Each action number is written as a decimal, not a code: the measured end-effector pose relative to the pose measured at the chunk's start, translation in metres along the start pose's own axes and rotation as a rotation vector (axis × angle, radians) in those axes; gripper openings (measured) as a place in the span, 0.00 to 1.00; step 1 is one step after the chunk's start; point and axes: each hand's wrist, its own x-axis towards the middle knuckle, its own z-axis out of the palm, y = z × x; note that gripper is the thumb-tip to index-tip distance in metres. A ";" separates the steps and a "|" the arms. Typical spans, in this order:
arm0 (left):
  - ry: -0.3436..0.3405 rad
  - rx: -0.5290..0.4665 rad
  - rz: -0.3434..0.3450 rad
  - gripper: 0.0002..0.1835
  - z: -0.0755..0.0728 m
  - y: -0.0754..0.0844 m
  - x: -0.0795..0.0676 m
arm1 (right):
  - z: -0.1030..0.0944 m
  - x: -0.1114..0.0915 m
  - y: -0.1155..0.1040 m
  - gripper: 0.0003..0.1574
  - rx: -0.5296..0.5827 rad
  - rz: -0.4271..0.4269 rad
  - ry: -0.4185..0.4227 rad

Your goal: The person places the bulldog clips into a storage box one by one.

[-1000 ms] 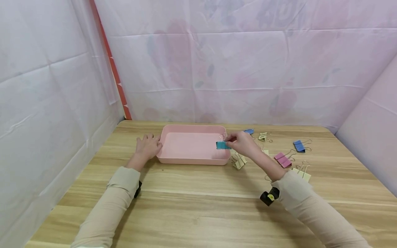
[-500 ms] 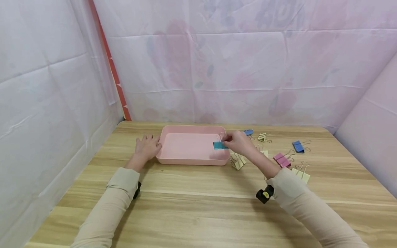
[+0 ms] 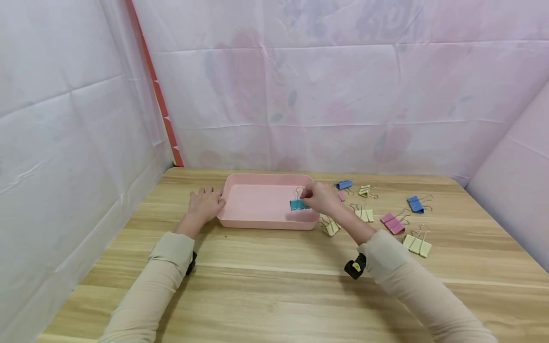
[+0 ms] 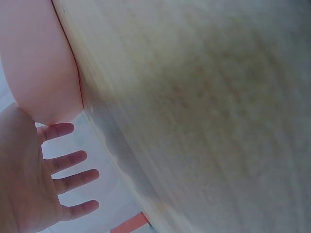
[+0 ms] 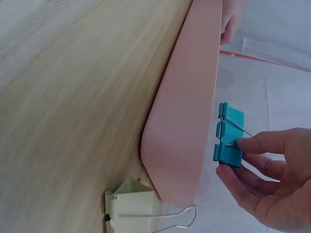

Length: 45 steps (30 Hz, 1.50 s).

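A pink rectangular tray [image 3: 266,224] stands at the back middle of the wooden table. My left hand [image 3: 206,204] lies at its left end; in the left wrist view the left hand [image 4: 29,179] has its fingers spread, touching the tray's corner. Over the tray's right part, my right hand [image 3: 322,197] pinches a teal binder clip [image 3: 297,205] between thumb and fingers. The right wrist view shows this teal binder clip [image 5: 231,136] above the tray's rim, its wire handles partly hidden by the right hand [image 5: 272,179].
Right of the tray lie several binder clips: cream ones [image 3: 364,214], a blue one [image 3: 415,204], another blue one [image 3: 343,184], a pink one [image 3: 393,223]. One cream clip [image 3: 330,226] sits close against the tray's right front corner. A cloth wall [image 3: 274,105] rises behind the table.
My right hand has moved a little left with the teal binder clip, farther over the tray. The left hand stays at the tray's left end.
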 end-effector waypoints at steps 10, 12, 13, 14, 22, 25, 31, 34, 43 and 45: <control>-0.003 0.002 -0.005 0.27 0.001 0.000 0.000 | 0.012 0.008 -0.004 0.04 -0.030 0.054 -0.051; -0.004 0.002 -0.006 0.27 0.000 0.000 0.000 | 0.015 0.010 -0.004 0.04 -0.030 0.049 -0.064; -0.006 0.003 -0.008 0.27 0.000 0.000 0.000 | 0.017 0.010 -0.003 0.04 -0.033 0.044 -0.068; -0.008 0.003 -0.008 0.27 0.000 0.000 0.000 | 0.019 0.011 -0.003 0.03 -0.036 0.039 -0.072; -0.009 -0.007 -0.006 0.27 -0.001 0.002 -0.002 | 0.027 0.010 -0.005 0.04 -0.031 0.050 -0.114; -0.006 -0.008 -0.005 0.27 -0.002 0.002 -0.002 | 0.029 0.011 -0.006 0.04 -0.028 0.046 -0.121; -0.004 -0.007 -0.005 0.27 -0.002 0.002 -0.002 | 0.035 0.010 -0.004 0.06 -0.016 0.000 -0.100; -0.009 -0.013 -0.006 0.27 -0.001 0.002 -0.002 | 0.037 0.009 -0.003 0.07 -0.011 -0.008 -0.100; -0.008 -0.014 -0.004 0.27 -0.004 0.002 -0.004 | 0.041 0.010 -0.002 0.06 -0.021 -0.002 -0.114; -0.012 -0.010 -0.005 0.27 -0.005 0.002 -0.005 | 0.041 0.010 -0.002 0.06 -0.014 0.012 -0.127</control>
